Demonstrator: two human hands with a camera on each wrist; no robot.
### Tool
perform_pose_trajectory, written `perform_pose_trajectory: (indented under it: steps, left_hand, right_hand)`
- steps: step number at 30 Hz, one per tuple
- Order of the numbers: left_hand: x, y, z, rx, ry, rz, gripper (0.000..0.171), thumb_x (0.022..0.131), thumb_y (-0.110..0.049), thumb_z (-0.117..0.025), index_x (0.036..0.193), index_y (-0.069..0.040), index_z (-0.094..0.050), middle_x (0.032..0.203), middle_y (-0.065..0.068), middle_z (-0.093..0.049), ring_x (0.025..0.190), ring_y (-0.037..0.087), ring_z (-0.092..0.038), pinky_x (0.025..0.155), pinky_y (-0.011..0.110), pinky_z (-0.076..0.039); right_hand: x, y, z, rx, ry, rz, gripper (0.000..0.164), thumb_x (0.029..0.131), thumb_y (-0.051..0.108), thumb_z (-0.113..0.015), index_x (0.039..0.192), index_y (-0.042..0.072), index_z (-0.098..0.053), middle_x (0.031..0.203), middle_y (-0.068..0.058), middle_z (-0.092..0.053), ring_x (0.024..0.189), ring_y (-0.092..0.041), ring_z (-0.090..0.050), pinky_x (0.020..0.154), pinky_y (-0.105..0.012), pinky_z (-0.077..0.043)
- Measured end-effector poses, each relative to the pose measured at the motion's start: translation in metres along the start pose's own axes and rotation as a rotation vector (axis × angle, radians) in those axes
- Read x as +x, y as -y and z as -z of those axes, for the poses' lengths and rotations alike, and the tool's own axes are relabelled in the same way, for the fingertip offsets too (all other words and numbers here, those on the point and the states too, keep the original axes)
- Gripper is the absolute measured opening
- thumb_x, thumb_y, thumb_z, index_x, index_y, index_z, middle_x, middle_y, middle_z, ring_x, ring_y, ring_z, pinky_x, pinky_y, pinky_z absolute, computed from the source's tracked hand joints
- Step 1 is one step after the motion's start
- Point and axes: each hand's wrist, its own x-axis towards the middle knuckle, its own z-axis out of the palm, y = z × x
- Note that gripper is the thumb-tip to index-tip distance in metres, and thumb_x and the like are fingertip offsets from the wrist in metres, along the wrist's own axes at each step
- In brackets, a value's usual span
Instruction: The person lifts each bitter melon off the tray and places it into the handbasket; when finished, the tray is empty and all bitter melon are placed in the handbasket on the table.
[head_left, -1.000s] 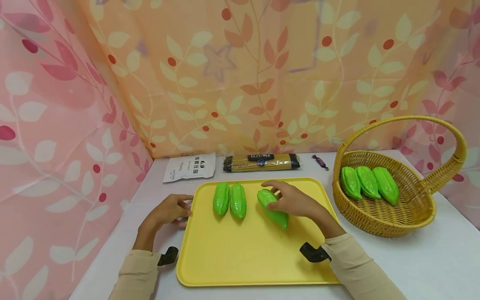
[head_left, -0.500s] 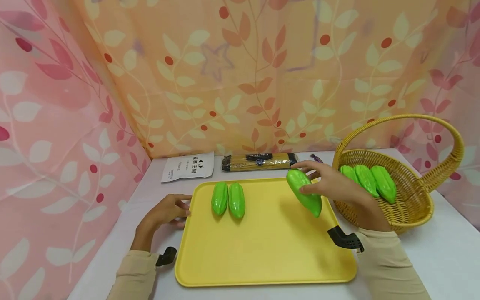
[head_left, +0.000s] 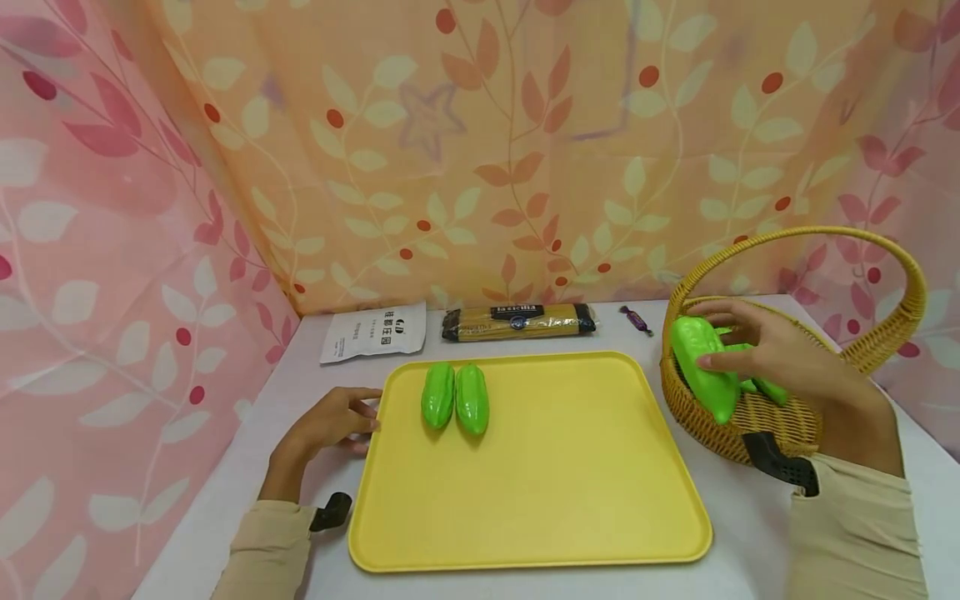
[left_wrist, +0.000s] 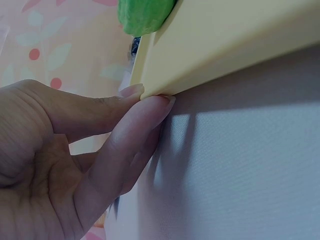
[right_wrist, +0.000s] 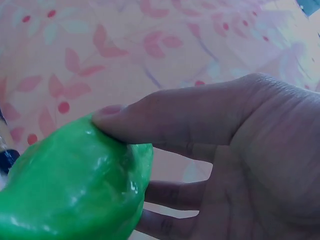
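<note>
My right hand [head_left: 787,354] grips a glossy green bitter melon [head_left: 701,367] over the left side of the wicker basket [head_left: 686,417]. In the right wrist view the thumb lies on top of the melon [right_wrist: 80,180] and the other fingers are on its far side. Other green melons [head_left: 771,390] lie in the basket, largely hidden behind the hand. My left hand [head_left: 337,421] is at the left edge of the yellow tray [head_left: 562,483]; the left wrist view shows thumb and fingertip pinching its rim [left_wrist: 150,90]. Two melons, one here [head_left: 438,396], lie side by side on the tray.
Behind the tray lie a white packet [head_left: 375,332], a pack of spaghetti [head_left: 517,322] and a small purple wrapped candy [head_left: 636,320]. The basket's tall handle [head_left: 810,233] arches above the right hand. Patterned cloth [head_left: 480,167] stands around the table.
My right hand has lifted the melon off the tray and carried it rightward to the basket. The left hand has stayed at the tray's edge.
</note>
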Motion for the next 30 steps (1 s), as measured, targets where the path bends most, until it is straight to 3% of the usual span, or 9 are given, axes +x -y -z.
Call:
perform_pose_trajectory:
  steps: [4, 11, 13, 18, 20, 24, 30]
  left_hand:
    - [-0.001, -0.002, 0.000, -0.002, 0.003, -0.004, 0.063, 0.094, 0.000, -0.073, 0.153, 0.004, -0.052, 0.112, 0.018, -0.066, 0.078, 0.020, -0.067, 0.066, 0.033, -0.063]
    - [-0.002, -0.004, 0.001, 0.001, 0.010, -0.007, 0.063, 0.094, -0.001, -0.073, 0.153, 0.005, -0.051, 0.113, 0.019, -0.065, 0.078, 0.020, -0.067, 0.066, 0.034, -0.063]
    - [-0.002, -0.003, 0.001, 0.000, 0.010, -0.002, 0.063, 0.094, -0.001, -0.073, 0.153, 0.004, -0.051, 0.113, 0.019, -0.065, 0.079, 0.021, -0.067, 0.066, 0.033, -0.064]
    - [-0.002, -0.002, 0.001, 0.003, 0.005, 0.006, 0.063, 0.095, -0.002, -0.073, 0.153, 0.004, -0.052, 0.114, 0.019, -0.066, 0.079, 0.021, -0.067, 0.066, 0.032, -0.063]
    - [-0.002, -0.003, 0.001, 0.005, 0.006, -0.001, 0.063, 0.095, -0.002, -0.073, 0.153, 0.004, -0.052, 0.114, 0.020, -0.066, 0.079, 0.021, -0.067, 0.066, 0.033, -0.063]
    - [-0.003, -0.003, 0.001, 0.003, 0.009, -0.007, 0.063, 0.095, -0.002, -0.073, 0.153, 0.004, -0.051, 0.115, 0.020, -0.066, 0.079, 0.021, -0.067, 0.067, 0.034, -0.063]
    - [-0.002, -0.003, 0.001, -0.001, 0.006, 0.001, 0.063, 0.095, -0.002, -0.073, 0.154, 0.004, -0.051, 0.114, 0.019, -0.066, 0.080, 0.021, -0.067, 0.067, 0.034, -0.064]
  right_hand:
    - [-0.006, -0.015, 0.011, -0.019, -0.018, -0.060, 0.066, 0.099, 0.024, -0.075, 0.156, 0.013, -0.044, 0.146, -0.019, -0.050, 0.111, -0.013, -0.060, 0.076, -0.030, -0.061]
    - [-0.009, -0.034, 0.017, 0.019, -0.013, -0.161, 0.071, 0.103, 0.029, -0.070, 0.162, 0.011, -0.034, 0.156, -0.031, -0.036, 0.129, -0.049, -0.049, 0.077, -0.028, -0.058]
    - [-0.008, -0.040, 0.017, 0.021, -0.009, -0.173, 0.073, 0.103, 0.030, -0.070, 0.162, 0.010, -0.033, 0.156, -0.032, -0.035, 0.129, -0.048, -0.049, 0.077, -0.028, -0.058]
    - [-0.001, -0.052, 0.011, 0.039, -0.008, -0.179, 0.072, 0.101, 0.025, -0.074, 0.159, 0.004, -0.036, 0.152, -0.035, -0.040, 0.118, -0.030, -0.059, 0.076, -0.033, -0.061]
    - [0.001, -0.055, 0.008, 0.048, 0.000, -0.184, 0.071, 0.100, 0.023, -0.075, 0.157, 0.002, -0.037, 0.151, -0.036, -0.039, 0.120, -0.035, -0.058, 0.077, -0.034, -0.062]
    - [0.003, -0.060, 0.005, 0.055, 0.039, -0.216, 0.072, 0.101, 0.023, -0.073, 0.158, 0.000, -0.035, 0.154, -0.040, -0.032, 0.135, -0.057, -0.041, 0.085, -0.044, -0.062]
    - [0.005, -0.064, 0.002, 0.057, 0.060, -0.238, 0.075, 0.099, 0.028, -0.076, 0.158, 0.003, -0.038, 0.154, -0.040, -0.034, 0.134, -0.058, -0.045, 0.091, -0.054, -0.062]
